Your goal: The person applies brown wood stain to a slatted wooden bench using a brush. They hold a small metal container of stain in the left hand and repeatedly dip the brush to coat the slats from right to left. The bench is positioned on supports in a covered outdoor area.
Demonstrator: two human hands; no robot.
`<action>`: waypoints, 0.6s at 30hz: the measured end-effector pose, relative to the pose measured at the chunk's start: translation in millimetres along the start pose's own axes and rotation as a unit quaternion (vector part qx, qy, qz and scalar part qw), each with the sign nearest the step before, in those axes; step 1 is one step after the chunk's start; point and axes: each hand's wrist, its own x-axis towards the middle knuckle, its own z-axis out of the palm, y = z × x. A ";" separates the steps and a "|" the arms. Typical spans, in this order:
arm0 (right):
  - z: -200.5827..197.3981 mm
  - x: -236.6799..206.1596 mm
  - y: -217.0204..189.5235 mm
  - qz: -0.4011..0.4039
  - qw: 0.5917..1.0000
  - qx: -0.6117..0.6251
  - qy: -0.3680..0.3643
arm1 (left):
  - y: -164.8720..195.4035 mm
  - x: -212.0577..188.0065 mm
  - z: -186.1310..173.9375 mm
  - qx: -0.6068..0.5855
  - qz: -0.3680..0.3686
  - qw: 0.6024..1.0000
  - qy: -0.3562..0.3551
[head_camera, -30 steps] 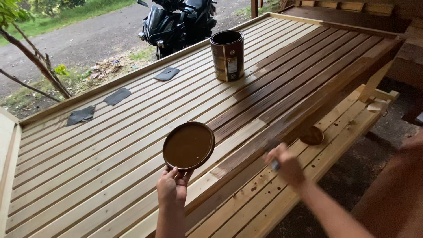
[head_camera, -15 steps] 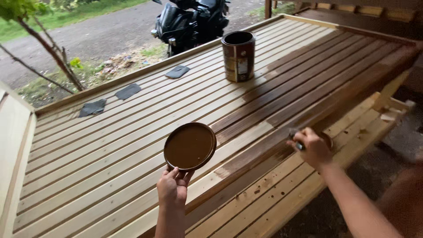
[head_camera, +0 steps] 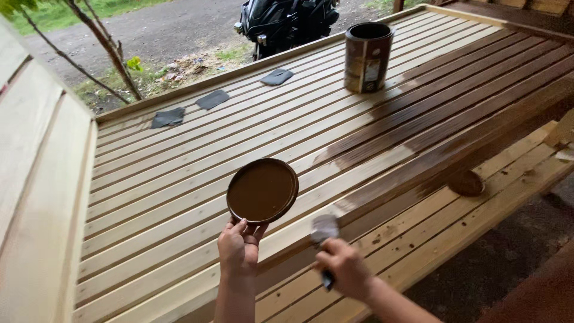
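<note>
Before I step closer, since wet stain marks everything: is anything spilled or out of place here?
Small dark drips speckle the bare lower slats beside the right hand, and a round dark mark sits further right. The can stands upright; the left hand holds the lid roughly level.

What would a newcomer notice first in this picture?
First, the round lid full of dark brown stain, which the left hand holds over the slatted wooden platform. Beside it, the right hand grips a brush at the platform's near edge. Farther back, an open can stands where pale slats turn dark.
</note>
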 end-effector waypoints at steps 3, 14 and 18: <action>19.9 17.3 -54.0 -0.003 0.996 0.078 -0.042 | 19.5 -0.4 -16.4 -0.003 0.021 1.000 -0.006; 70.8 79.7 -68.4 0.315 0.769 0.551 0.068 | 61.5 19.4 -30.5 -0.021 0.062 0.998 -0.009; 50.9 68.7 -17.3 0.447 0.686 0.557 0.137 | 42.7 27.4 -20.2 -0.012 0.039 0.999 -0.024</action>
